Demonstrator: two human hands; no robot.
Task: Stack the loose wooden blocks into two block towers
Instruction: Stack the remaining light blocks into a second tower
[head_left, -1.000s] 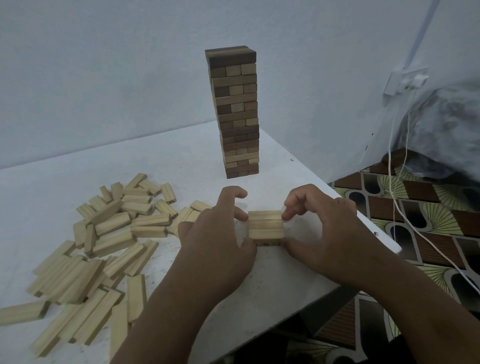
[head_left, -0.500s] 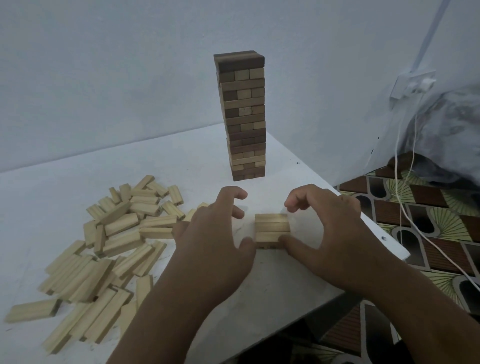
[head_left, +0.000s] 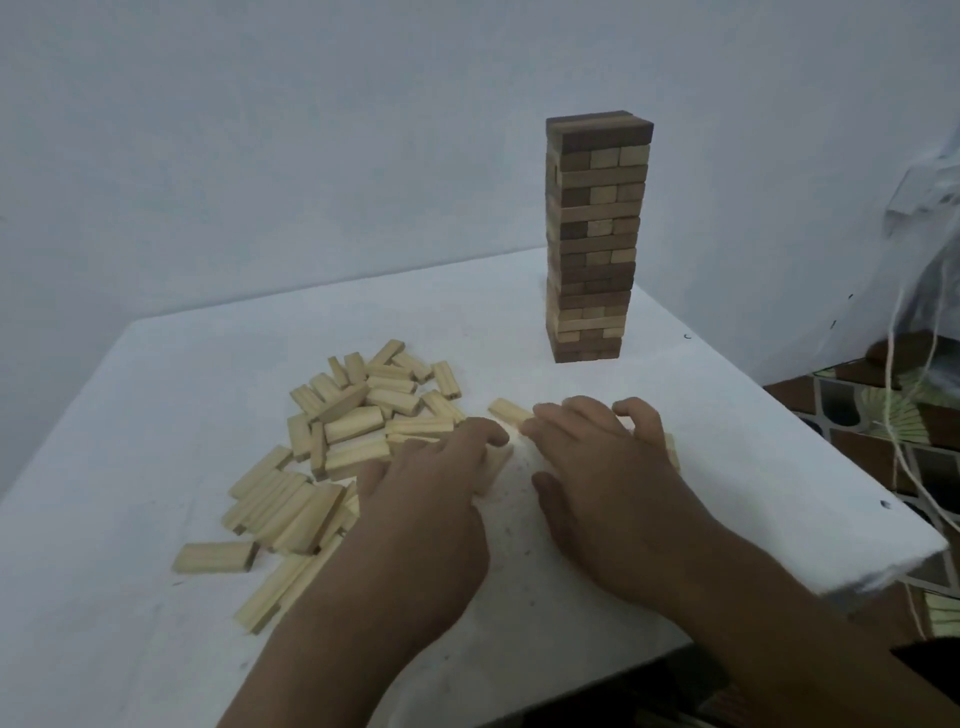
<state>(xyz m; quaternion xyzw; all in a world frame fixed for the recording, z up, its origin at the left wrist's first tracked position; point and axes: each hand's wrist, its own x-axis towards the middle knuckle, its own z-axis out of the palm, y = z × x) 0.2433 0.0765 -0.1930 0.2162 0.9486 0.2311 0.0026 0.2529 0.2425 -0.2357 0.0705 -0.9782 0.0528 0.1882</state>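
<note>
A tall finished tower (head_left: 595, 239) of dark and light wooden blocks stands at the back right of the white table (head_left: 156, 519). Several loose pale blocks (head_left: 358, 431) lie in a pile at left centre. My left hand (head_left: 431, 499) is at the pile's right edge, its fingers curled over one pale block (head_left: 496, 467) that sticks out beneath them. My right hand (head_left: 608, 467) hovers palm down with relaxed fingers, its index tip beside another loose block (head_left: 511, 411). The low started stack (head_left: 672, 452) is mostly hidden behind my right hand.
The table's right edge (head_left: 831, 493) runs close to the started stack. Beyond it are a patterned floor (head_left: 872, 410), hanging white cables (head_left: 898, 415) and a wall socket (head_left: 914, 192). A plain wall rises behind the table.
Both hands have left the low stack and moved left toward the loose pile. The left hand now covers a pale block. The camera has turned left.
</note>
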